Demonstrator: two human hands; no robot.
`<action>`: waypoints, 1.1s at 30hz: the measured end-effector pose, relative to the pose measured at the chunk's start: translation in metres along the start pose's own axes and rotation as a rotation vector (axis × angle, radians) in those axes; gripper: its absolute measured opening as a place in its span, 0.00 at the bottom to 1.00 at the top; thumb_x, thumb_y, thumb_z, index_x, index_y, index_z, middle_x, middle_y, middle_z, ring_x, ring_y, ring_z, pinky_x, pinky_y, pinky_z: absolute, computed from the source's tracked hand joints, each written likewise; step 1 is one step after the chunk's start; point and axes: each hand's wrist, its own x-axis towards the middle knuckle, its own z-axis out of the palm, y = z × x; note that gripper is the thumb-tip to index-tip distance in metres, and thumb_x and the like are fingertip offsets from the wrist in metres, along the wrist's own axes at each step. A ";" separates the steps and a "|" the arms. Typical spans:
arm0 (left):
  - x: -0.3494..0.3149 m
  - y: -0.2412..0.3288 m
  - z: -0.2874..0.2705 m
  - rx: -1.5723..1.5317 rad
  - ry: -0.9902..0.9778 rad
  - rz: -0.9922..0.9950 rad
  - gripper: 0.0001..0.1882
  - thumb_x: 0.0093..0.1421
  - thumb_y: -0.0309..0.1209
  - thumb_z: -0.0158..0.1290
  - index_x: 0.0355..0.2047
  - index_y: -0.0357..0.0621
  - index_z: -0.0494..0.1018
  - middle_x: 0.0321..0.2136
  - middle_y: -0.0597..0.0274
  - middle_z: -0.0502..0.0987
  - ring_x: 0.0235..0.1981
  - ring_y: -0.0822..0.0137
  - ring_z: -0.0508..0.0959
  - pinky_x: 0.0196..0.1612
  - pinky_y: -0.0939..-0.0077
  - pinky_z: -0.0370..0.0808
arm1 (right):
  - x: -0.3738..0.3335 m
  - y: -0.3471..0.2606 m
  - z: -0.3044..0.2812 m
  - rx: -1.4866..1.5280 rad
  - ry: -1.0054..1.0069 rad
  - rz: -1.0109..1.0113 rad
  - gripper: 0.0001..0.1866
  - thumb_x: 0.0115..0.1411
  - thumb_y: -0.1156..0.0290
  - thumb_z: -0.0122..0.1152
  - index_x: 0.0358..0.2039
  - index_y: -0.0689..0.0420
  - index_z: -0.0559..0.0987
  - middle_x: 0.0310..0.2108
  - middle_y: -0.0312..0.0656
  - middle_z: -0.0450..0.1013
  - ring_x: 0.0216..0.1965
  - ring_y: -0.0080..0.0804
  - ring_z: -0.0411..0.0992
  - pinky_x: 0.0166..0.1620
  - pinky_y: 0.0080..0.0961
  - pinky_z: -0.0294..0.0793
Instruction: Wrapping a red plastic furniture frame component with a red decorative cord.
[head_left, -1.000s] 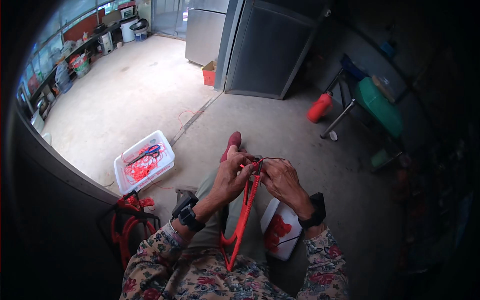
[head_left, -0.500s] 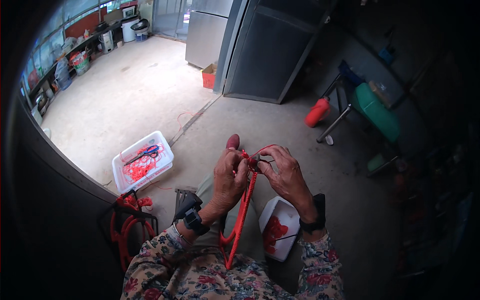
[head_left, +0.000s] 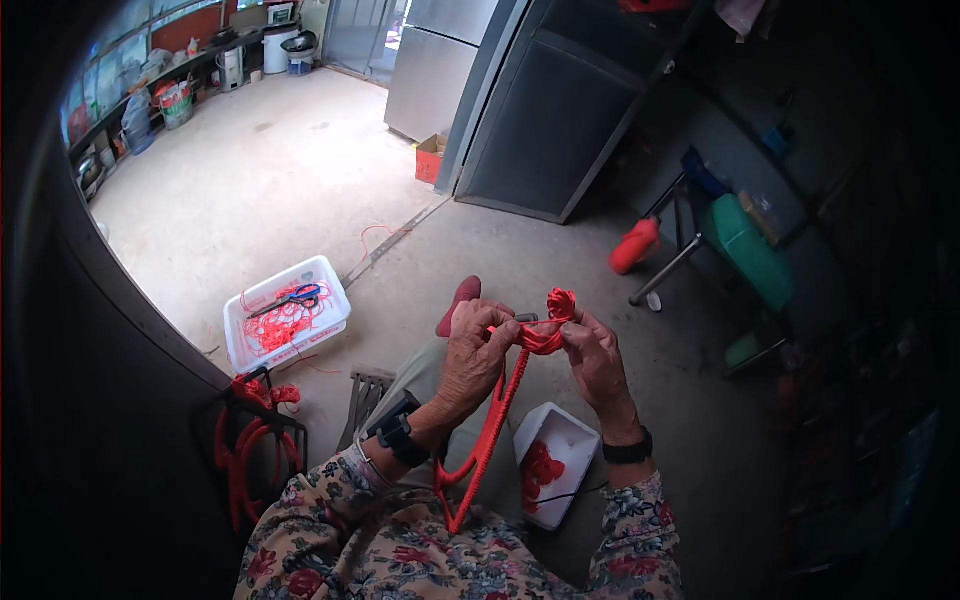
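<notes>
My left hand [head_left: 474, 352] pinches red cord at the top of a long red cord-wrapped loop [head_left: 490, 430], which hangs down to my lap. My right hand [head_left: 598, 365] is closed on a bundle of red cord [head_left: 545, 341], stretched between both hands. Coils of this cord stick up above my right fingers. Behind the fingers of my left hand a small dark grey piece [head_left: 526, 318] shows, its kind unclear. A white tray [head_left: 340, 332] on the floor to the left holds tangled red cord and blue-handled scissors [head_left: 304, 294].
A white box [head_left: 585, 432] with red pieces stands beside my right leg. Thick red loops [head_left: 238, 455] hang on a dark frame to the left. Toward the right are a red bottle [head_left: 635, 247] and a stool with a green top [head_left: 750, 250]. A dark door [head_left: 560, 110] stands ahead.
My right hand has turned and lowered, and the bundle of red cord now shows spread between both hands. My left hand has shifted slightly to the right.
</notes>
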 end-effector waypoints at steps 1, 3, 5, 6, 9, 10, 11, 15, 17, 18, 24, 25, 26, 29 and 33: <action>0.000 -0.004 0.001 0.021 0.002 0.024 0.12 0.63 0.35 0.53 0.29 0.37 0.73 0.38 0.65 0.70 0.41 0.74 0.69 0.45 0.78 0.68 | -0.002 -0.003 -0.002 -0.060 0.001 0.032 0.14 0.62 0.65 0.52 0.41 0.62 0.76 0.34 0.35 0.74 0.37 0.19 0.70 0.45 0.19 0.69; -0.002 -0.013 0.005 -0.138 -0.006 -0.084 0.11 0.63 0.35 0.53 0.29 0.39 0.73 0.36 0.67 0.70 0.40 0.76 0.68 0.43 0.79 0.67 | -0.009 -0.020 -0.003 -0.183 -0.018 0.106 0.13 0.62 0.64 0.53 0.40 0.62 0.75 0.32 0.34 0.73 0.33 0.18 0.70 0.41 0.18 0.70; -0.002 -0.014 0.009 -0.297 -0.017 -0.191 0.10 0.63 0.35 0.54 0.29 0.41 0.73 0.34 0.69 0.70 0.38 0.77 0.67 0.41 0.80 0.67 | -0.011 -0.035 0.001 -0.363 -0.069 0.166 0.13 0.62 0.64 0.54 0.38 0.61 0.75 0.26 0.31 0.70 0.25 0.16 0.69 0.28 0.16 0.70; -0.002 -0.010 0.011 -0.333 -0.007 -0.236 0.09 0.62 0.35 0.54 0.29 0.43 0.73 0.32 0.70 0.70 0.36 0.78 0.67 0.39 0.81 0.66 | -0.011 -0.043 0.002 -0.367 -0.071 0.171 0.13 0.62 0.64 0.54 0.38 0.61 0.75 0.26 0.31 0.70 0.25 0.16 0.69 0.28 0.16 0.70; -0.005 -0.010 0.013 -0.380 -0.006 -0.317 0.08 0.62 0.33 0.53 0.31 0.42 0.73 0.28 0.72 0.69 0.31 0.79 0.67 0.36 0.82 0.65 | -0.011 -0.060 -0.012 -0.607 -0.250 0.307 0.10 0.60 0.67 0.56 0.35 0.62 0.75 0.24 0.33 0.69 0.22 0.16 0.69 0.26 0.18 0.69; -0.007 -0.012 0.015 -0.385 -0.018 -0.353 0.07 0.62 0.32 0.53 0.33 0.41 0.72 0.26 0.72 0.69 0.28 0.79 0.66 0.33 0.83 0.65 | -0.010 -0.063 -0.015 -0.608 -0.254 0.311 0.10 0.60 0.67 0.56 0.35 0.62 0.75 0.24 0.33 0.69 0.22 0.16 0.69 0.26 0.18 0.69; -0.009 -0.014 0.018 -0.382 -0.007 -0.403 0.07 0.62 0.32 0.52 0.32 0.41 0.72 0.25 0.73 0.68 0.27 0.80 0.66 0.31 0.83 0.65 | -0.009 -0.068 -0.016 -0.652 -0.256 0.375 0.10 0.60 0.68 0.55 0.34 0.62 0.75 0.23 0.32 0.69 0.21 0.16 0.69 0.25 0.18 0.69; -0.007 -0.008 0.018 -0.397 0.006 -0.407 0.08 0.64 0.33 0.50 0.31 0.43 0.71 0.26 0.73 0.69 0.28 0.79 0.67 0.33 0.82 0.67 | -0.001 -0.067 -0.030 -0.754 -0.323 0.465 0.11 0.61 0.65 0.57 0.34 0.61 0.76 0.20 0.30 0.68 0.20 0.15 0.67 0.23 0.18 0.67; -0.004 -0.005 0.014 -0.457 0.015 -0.426 0.09 0.65 0.34 0.50 0.31 0.43 0.71 0.26 0.72 0.69 0.27 0.79 0.68 0.34 0.82 0.68 | 0.001 -0.062 -0.047 -0.724 -0.349 0.420 0.13 0.62 0.61 0.59 0.35 0.59 0.76 0.20 0.29 0.68 0.19 0.14 0.65 0.22 0.17 0.65; -0.003 -0.004 0.014 -0.517 0.022 -0.443 0.09 0.65 0.35 0.49 0.31 0.43 0.71 0.27 0.72 0.69 0.27 0.79 0.68 0.35 0.83 0.69 | -0.003 -0.063 -0.057 -0.726 -0.351 0.423 0.13 0.62 0.61 0.59 0.35 0.59 0.76 0.20 0.29 0.68 0.19 0.14 0.65 0.22 0.17 0.65; -0.018 0.011 0.015 -0.721 0.010 -0.678 0.14 0.68 0.38 0.44 0.41 0.38 0.66 0.32 0.55 0.72 0.28 0.62 0.77 0.31 0.69 0.78 | -0.035 -0.071 -0.047 -0.074 0.025 -0.036 0.19 0.63 0.52 0.56 0.34 0.58 0.72 0.28 0.35 0.68 0.35 0.23 0.69 0.44 0.25 0.70; -0.021 0.012 0.015 -0.791 -0.053 -0.717 0.15 0.69 0.38 0.41 0.43 0.37 0.64 0.33 0.50 0.73 0.29 0.58 0.78 0.31 0.66 0.79 | -0.042 -0.070 -0.059 0.013 -0.042 -0.121 0.19 0.64 0.51 0.54 0.33 0.57 0.71 0.30 0.37 0.68 0.40 0.28 0.69 0.52 0.33 0.67; -0.019 0.012 0.014 -0.791 -0.050 -0.718 0.15 0.69 0.38 0.41 0.43 0.37 0.64 0.33 0.50 0.73 0.29 0.58 0.78 0.31 0.66 0.79 | -0.046 -0.066 -0.067 0.097 -0.040 -0.174 0.18 0.65 0.52 0.52 0.32 0.55 0.70 0.23 0.33 0.64 0.30 0.26 0.69 0.49 0.35 0.69; -0.009 0.009 0.011 -0.773 -0.101 -0.827 0.15 0.69 0.40 0.39 0.46 0.40 0.62 0.30 0.48 0.74 0.26 0.60 0.78 0.30 0.68 0.78 | -0.071 -0.079 -0.076 0.436 -0.049 -0.111 0.15 0.68 0.57 0.47 0.34 0.56 0.69 0.15 0.27 0.53 0.13 0.16 0.52 0.26 0.24 0.68; -0.003 -0.003 0.011 -0.858 -0.280 -0.913 0.15 0.69 0.42 0.41 0.49 0.46 0.62 0.25 0.55 0.74 0.21 0.64 0.76 0.22 0.74 0.73 | -0.106 -0.089 -0.069 0.093 0.028 0.132 0.15 0.65 0.57 0.54 0.36 0.58 0.69 0.14 0.26 0.53 0.13 0.14 0.49 0.19 0.16 0.50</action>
